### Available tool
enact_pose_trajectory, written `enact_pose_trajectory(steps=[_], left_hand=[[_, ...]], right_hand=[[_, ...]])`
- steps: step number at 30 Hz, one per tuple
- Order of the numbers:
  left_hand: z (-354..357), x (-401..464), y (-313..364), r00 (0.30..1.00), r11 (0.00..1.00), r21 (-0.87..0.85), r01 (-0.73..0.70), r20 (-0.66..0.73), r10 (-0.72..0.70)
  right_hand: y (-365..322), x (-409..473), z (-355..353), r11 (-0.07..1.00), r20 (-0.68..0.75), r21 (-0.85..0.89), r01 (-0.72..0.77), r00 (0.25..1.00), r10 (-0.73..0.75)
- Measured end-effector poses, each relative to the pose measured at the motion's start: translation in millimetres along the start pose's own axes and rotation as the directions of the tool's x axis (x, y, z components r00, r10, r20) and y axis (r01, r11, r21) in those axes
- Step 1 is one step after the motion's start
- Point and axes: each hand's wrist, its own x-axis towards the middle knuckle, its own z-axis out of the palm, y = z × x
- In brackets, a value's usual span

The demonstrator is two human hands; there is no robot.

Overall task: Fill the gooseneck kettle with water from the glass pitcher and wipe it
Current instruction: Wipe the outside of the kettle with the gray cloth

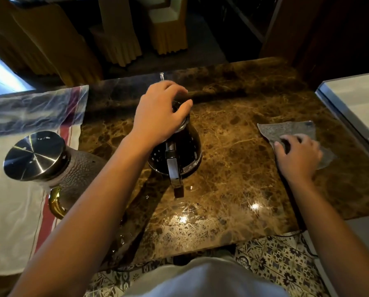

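Observation:
The dark, shiny gooseneck kettle (186,151) stands in the middle of the brown marble counter (239,189), handle pointing toward me, thin spout tip just visible behind my fingers. My left hand (160,112) rests over the kettle's top, fingers curled around the lid area, which it hides. The textured glass pitcher (72,168) with a steel lid and gold handle stands at the left on a white cloth. A grey wiping cloth (290,130) lies flat at the right, and my right hand (297,155) presses on it with fingers bent.
A white cloth with red stripes (14,211) covers the left table, with clear plastic sheeting (33,108) behind the pitcher. Water drops lie on the counter near its front left. A metal-edged surface (350,116) borders the right. Draped chairs stand beyond the far edge.

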Motion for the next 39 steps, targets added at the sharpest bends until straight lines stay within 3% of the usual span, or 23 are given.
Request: enact_pose_trajectory(steps=[5,7,10,12,18,21,25,28,32,36,39], left_hand=[[5,1,2,0.995,0.996,-0.028,0.088,0.039,-0.087],[3,2,2,0.993,0.994,-0.034,0.105,0.052,-0.103],[3,0,6,0.991,0.991,-0.021,0.129,0.040,-0.128],[4,-5,9,0.991,0.991,-0.014,0.135,0.026,-0.135],[6,-19,15,0.983,0.983,-0.037,0.181,-0.029,-0.182],[9,-19,14,0.975,0.975,-0.069,0.213,-0.045,-0.216],[11,-20,15,0.963,0.963,-0.096,0.250,-0.083,-0.258],[9,-22,18,0.962,0.959,-0.121,0.256,-0.070,-0.265],[7,-24,20,0.958,0.950,-0.163,0.265,-0.069,-0.279],[12,-26,25,0.934,0.938,-0.135,0.320,-0.118,-0.336],[15,-27,25,0.911,0.923,-0.108,0.369,-0.155,-0.382]], right_hand=[[-17,-15,-6,0.993,0.019,0.108,0.040,0.999,-0.043],[-27,-21,-11,0.972,0.069,0.234,0.012,0.997,-0.029],[-51,-32,-28,0.797,0.166,0.593,-0.114,0.986,0.017],[-71,-40,-44,0.677,0.201,0.722,-0.141,0.979,-0.011],[-135,-61,-87,0.336,0.242,0.933,-0.130,0.916,-0.319],[-158,-68,-88,0.243,0.164,0.969,-0.050,0.864,-0.476],[-175,-69,-73,0.265,0.063,0.959,0.104,0.830,-0.555],[-180,-71,-59,0.313,0.013,0.932,0.182,0.848,-0.531],[-169,-82,-27,0.476,0.081,0.840,0.261,0.807,-0.585],[-145,-95,-10,0.517,0.130,0.807,0.286,0.767,-0.628],[-135,-98,-5,0.551,0.103,0.767,0.329,0.785,-0.611]])
